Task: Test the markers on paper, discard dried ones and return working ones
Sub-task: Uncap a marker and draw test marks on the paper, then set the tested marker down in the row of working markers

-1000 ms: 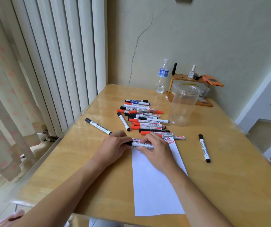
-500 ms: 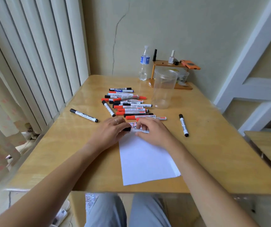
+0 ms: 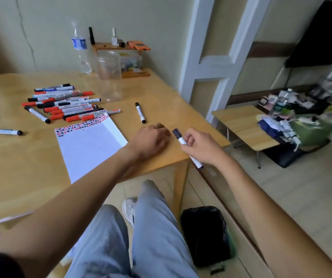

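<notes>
My right hand (image 3: 200, 146) grips a capped black-and-white marker (image 3: 179, 137) over the table's right front corner, its cap pointing up and left. My left hand (image 3: 150, 140) rests on the table just left of it, fingers loosely curled, with nothing visible in it. The white paper (image 3: 90, 146) lies to the left, with red and black test marks along its far edge. A pile of red, black and blue markers (image 3: 65, 103) lies beyond the paper. Single black markers lie at the right (image 3: 140, 112) and far left (image 3: 2, 131). A clear plastic jar (image 3: 110, 76) stands behind.
A bin lined with a black bag (image 3: 205, 234) stands on the floor under the table's right corner. A water bottle (image 3: 81, 51) and a small wooden shelf (image 3: 121, 47) stand at the back wall. A low folding table (image 3: 243, 125) and clutter stand to the right.
Both hands left the paper and moved right to the table's corner, my right hand carrying the marker. The view swung right and down, bringing the floor bin into sight.
</notes>
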The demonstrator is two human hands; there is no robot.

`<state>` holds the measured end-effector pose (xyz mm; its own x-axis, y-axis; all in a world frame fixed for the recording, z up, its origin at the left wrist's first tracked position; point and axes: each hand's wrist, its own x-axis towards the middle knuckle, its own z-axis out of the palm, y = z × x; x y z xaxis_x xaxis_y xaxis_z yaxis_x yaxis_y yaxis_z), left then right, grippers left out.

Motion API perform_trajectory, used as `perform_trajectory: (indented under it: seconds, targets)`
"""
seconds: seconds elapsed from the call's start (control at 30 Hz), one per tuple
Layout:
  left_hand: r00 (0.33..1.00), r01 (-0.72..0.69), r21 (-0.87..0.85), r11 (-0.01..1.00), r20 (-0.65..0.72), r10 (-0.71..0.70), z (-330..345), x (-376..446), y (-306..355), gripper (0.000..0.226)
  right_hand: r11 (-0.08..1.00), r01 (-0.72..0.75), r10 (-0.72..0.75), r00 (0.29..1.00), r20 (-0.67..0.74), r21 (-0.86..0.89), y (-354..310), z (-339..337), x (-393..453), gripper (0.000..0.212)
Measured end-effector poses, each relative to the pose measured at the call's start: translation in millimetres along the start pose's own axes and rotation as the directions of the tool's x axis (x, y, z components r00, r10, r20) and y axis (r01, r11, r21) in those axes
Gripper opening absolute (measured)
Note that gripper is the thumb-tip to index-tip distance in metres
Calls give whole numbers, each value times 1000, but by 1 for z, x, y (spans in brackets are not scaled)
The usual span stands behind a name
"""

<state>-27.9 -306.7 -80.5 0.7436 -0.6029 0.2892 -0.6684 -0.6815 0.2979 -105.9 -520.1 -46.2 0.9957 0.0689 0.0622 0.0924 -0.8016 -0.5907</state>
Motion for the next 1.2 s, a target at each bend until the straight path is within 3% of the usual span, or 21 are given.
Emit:
perform_trajectory:
  seconds: [0.1,0.23,0.4,0.53,0.63,0.8,0.97,1.07,1.2]
  targets:
    - [994,10,-47,999,113,-4,22,20,20,57,989,-133,133,991,6,64,32,-7,-32,14]
    - [970,-18,38,999,242,8,41,30,35,68,922,-345,323,936,140,178,99,16,-72,16]
    - [968,-21,30,999,251,12,42,29,29,67,792,-591,568,805,170,152,182,83,-114,24]
    - [971,-11,34,999,238,3,45,28,29,68,746,-665,656,742,134,29,238,130,-128,6]
    - [974,-5,29,1000,229,-2,45,27,28,67,734,-679,676,728,115,-7,250,147,-133,12]
    - [973,2,31,1000,229,-9,43,27,30,67,733,-680,679,728,97,-31,264,161,-133,24]
    - [973,2,19,1000,232,-6,42,25,32,67,795,-605,605,790,-100,34,240,115,-106,7]
    - [982,3,2,1000,187,-3,41,24,34,64,893,-444,440,833,-336,70,195,61,-83,5]
    - [997,43,-10,999,67,-42,37,20,29,55,992,-120,118,809,-576,35,121,13,-53,7]
